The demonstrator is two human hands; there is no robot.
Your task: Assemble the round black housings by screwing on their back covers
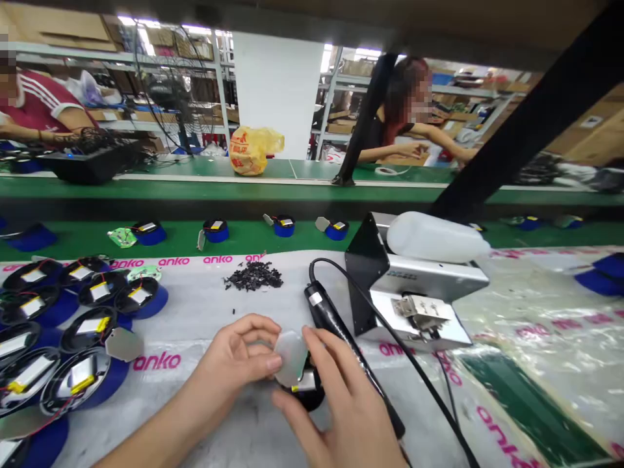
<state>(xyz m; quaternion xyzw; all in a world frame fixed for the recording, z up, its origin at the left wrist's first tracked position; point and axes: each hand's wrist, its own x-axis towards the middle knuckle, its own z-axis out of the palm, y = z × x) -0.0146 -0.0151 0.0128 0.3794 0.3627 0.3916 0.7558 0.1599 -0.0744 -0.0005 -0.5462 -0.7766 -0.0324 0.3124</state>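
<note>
Whitish grey, the disc point(290, 357) is pinched by the thumb and fingers of the left hand point(244, 354), left of the black handheld tool point(336, 324). Beside that tool, the right hand point(344, 396) clasps an open black housing point(309, 398), one fingertip near the disc's edge, probably to steady both. The disc tilts up, seemingly to expose the battery point(307, 381) inside. Black bits point(254, 276) lie left of the tool's far end, perhaps for easy reach; blue housings point(108, 380) cluster well left of it, likely leaving working room.
</note>
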